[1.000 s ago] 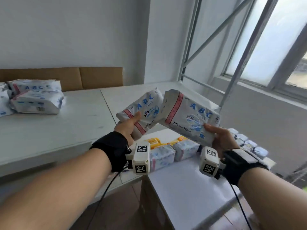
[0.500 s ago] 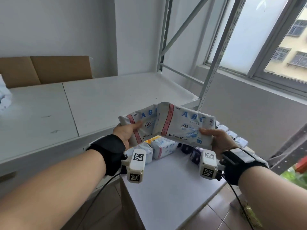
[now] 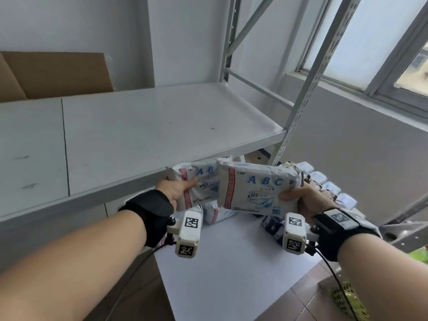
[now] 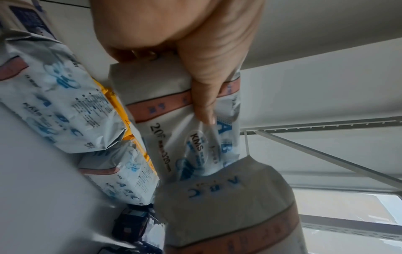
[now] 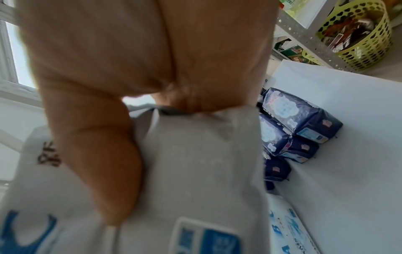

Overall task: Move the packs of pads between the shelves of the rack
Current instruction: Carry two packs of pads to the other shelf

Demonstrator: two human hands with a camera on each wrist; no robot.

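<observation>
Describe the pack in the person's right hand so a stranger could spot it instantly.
Start at the grey metal rack by the window, just below its bare upper shelf. Two white ABC packs are held there; the right hand grips the right pack, which overlaps the left pack and shows all three blue letters.

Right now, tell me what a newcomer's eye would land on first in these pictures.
First, the two white ABC packs held side by side at centre: the left hand grips the left pack, the right hand the right pack, which overlaps it. Next, the bare upper shelf behind them, then the dark blue packs on the lower shelf.
</observation>
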